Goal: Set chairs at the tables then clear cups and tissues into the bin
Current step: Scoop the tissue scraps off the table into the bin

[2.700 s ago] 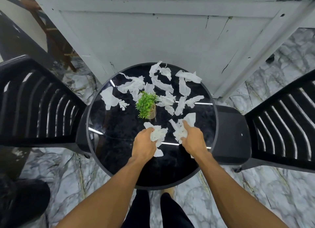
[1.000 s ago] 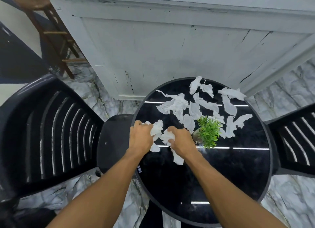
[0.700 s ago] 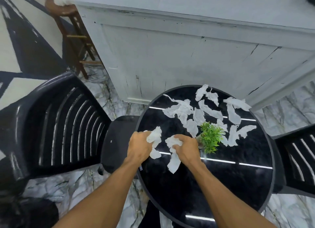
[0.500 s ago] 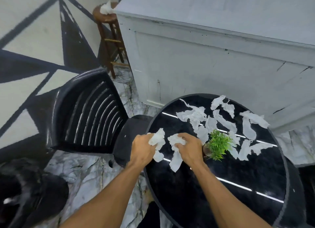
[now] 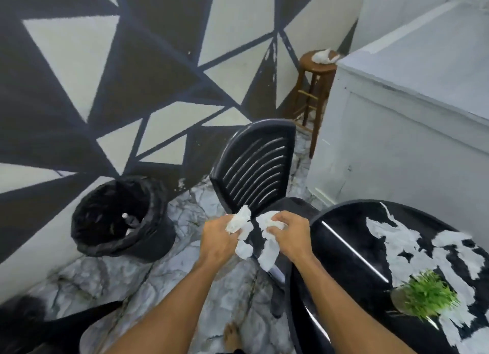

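Bare foot (image 5: pixel 231 337) on the marble floor (image 5: pixel 148 279), bottom of view. Forearms reach forward above the floor, just left of the desk (image 5: pixel 344 250). The left hand (image 5: pixel 217 238) is curled tight round a tissue wad (image 5: pixel 238 221), scraps hanging below the fist. The right hand (image 5: pixel 289 234) is clenched the same way on a second wad (image 5: pixel 268 248), one long strip dangling. Hands near each other, not touching.

Right side: the desk is round, black and glossy. Its torn tissue pieces (image 5: pixel 404 237) lie scattered around a small green plant (image 5: pixel 428 298).

Beyond the hands: black slatted chair (image 5: pixel 254 166), seat reaching the desk's edge. Left of it, a bin (image 5: pixel 156 234) with a black liner stands on the floor by the wall (image 5: pixel 105 62), well apart from the hands. Its contents are too dim to identify.

Farthest: wooden stool (image 5: pixel 315 89) carrying a crumpled white tissue (image 5: pixel 324 56), beside a white cabinet (image 5: pixel 397 131). The wall is painted in dark and pale triangles.
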Available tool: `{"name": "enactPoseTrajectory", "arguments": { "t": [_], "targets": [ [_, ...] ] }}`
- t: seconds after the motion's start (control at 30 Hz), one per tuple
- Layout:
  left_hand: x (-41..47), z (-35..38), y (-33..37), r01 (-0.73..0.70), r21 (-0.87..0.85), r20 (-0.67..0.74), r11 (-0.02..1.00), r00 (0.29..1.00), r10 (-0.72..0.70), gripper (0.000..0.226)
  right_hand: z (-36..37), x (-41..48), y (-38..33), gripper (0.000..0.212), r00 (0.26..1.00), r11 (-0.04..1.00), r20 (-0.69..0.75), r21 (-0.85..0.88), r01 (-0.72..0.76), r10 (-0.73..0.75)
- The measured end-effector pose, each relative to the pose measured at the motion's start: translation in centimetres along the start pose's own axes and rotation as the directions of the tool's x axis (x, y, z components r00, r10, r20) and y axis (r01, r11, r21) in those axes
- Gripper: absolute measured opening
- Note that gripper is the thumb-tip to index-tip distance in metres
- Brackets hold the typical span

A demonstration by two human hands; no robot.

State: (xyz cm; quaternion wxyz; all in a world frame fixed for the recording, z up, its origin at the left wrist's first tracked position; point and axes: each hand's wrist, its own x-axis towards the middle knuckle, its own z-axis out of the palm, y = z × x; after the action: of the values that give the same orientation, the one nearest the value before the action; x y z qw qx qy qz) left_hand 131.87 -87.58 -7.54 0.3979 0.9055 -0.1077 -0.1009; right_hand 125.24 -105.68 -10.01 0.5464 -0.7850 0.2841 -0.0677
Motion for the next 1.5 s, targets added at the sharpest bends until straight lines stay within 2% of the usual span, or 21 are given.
{"name": "enactPoseTrajectory", "arguments": {
  "t": [0.13,0.37,0.57,0.73,0.83,1.07,1.17,1.23,1.33,1.43,1.5],
  "targets": [
    [0.0,-6.1,-4.1,0.139,-0.047,-0.156,0.989,0.977,-0.144,0.004,7.5,1.1,-4.8,0.020,0.983,0.994,0.155,-0.033,0.100,-0.093],
    [0.8,-13.5,-14.7,0.284,-0.104,-0.328,0.953,0.895,-0.302,0.010,21.4,2.5,-10.3,0.014,0.931,0.982,0.335,-0.072,0.176,-0.142],
    [3.1,-18.8,-22.5,0.349,-0.159,-0.332,0.923,0.862,-0.383,0.012,30.9,4.3,-13.0,0.014,0.913,0.971,0.382,-0.127,0.203,-0.141],
    [5.6,-23.1,-26.6,0.391,-0.202,-0.351,0.898,0.827,-0.439,0.028,37.8,5.5,-15.2,0.013,0.895,0.949,0.417,-0.182,0.256,-0.161],
    [7.1,-25.2,-29.6,0.443,-0.213,-0.367,0.871,0.789,-0.492,0.010,42.3,6.8,-16.0,0.014,0.869,0.944,0.473,-0.194,0.267,-0.148],
    [13.0,-29.1,-38.2,0.569,-0.204,-0.380,0.796,0.704,-0.600,0.013,54.1,12.3,-16.7,0.017,0.837,0.951,0.545,-0.232,0.207,-0.049],
    [17.6,-30.7,-42.2,0.617,-0.182,-0.405,0.766,0.663,-0.630,0.002,60.4,16.7,-16.2,0.018,0.843,0.958,0.538,-0.254,0.136,0.023],
    [20.0,-31.6,-44.1,0.614,-0.176,-0.412,0.769,0.664,-0.624,0.005,63.2,18.5,-16.4,0.021,0.851,0.959,0.524,-0.261,0.115,0.040],
    [26.0,-31.9,-49.5,0.589,-0.153,-0.390,0.794,0.702,-0.596,0.012,69.3,22.7,-15.8,0.024,0.859,0.945,0.509,-0.302,0.125,0.049],
    [31.7,-31.3,-55.5,0.580,-0.145,-0.437,0.802,0.689,-0.578,0.008,75.7,26.4,-13.1,0.022,0.853,0.943,0.519,-0.305,0.131,0.049],
    [34.9,-29.7,-61.0,0.559,-0.063,-0.425,0.826,0.734,-0.529,0.007,80.1,28.5,-10.0,0.022,0.869,0.954,0.490,-0.288,0.079,0.076]
  ]
}}
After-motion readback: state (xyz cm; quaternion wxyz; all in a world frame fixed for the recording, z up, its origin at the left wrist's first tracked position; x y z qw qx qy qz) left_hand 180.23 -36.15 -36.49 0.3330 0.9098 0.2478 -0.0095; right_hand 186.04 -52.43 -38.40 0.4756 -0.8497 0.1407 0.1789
